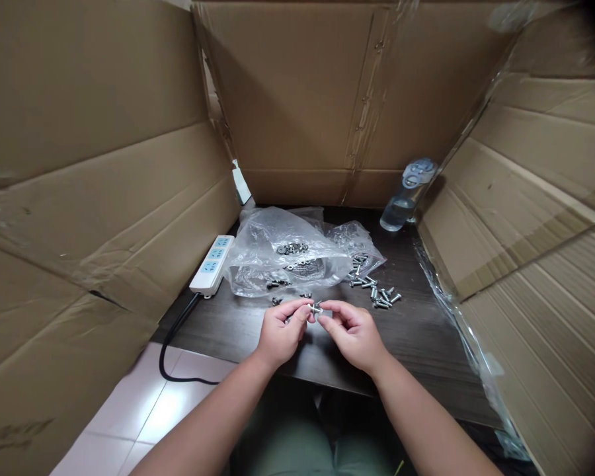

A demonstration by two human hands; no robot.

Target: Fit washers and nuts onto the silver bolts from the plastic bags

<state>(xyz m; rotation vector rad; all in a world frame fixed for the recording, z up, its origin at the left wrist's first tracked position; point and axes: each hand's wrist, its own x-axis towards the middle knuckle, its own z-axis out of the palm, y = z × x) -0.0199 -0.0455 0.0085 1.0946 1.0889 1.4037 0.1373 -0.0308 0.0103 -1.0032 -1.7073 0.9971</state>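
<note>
A small metal fastener (316,309), bolt-like in form, is held above the near edge of the dark tabletop (426,337); clock directions are taken from this piece, twelve o'clock being away from the wearer. Its left end is pinched between the thumb and forefinger of the left hand (283,334), while its right end is pinched by the same digits of the right hand (357,336). The remaining fingers are curled inward on both sides; none is seen spread. Whether a nut or washer is seated on the shank cannot be told at this scale.

The step in hand is judged to be fine two-handed handling of a single piece. For the next move, a steady grip on one side and small, controlled adjustment on the other would be called for, with both ends kept in line; the slender shank could easily be let slip.

Loose bolts (384,299) are scattered between two and three o'clock. Small ring-like parts (293,249) are seen in a clear plastic bag (272,231) towards eleven o'clock, and a second bag (371,248) is placed near one o'clock. Farther off, a water bottle (397,210) is leaned at one o'clock, and a power strip (211,266) is laid at ten.
</note>
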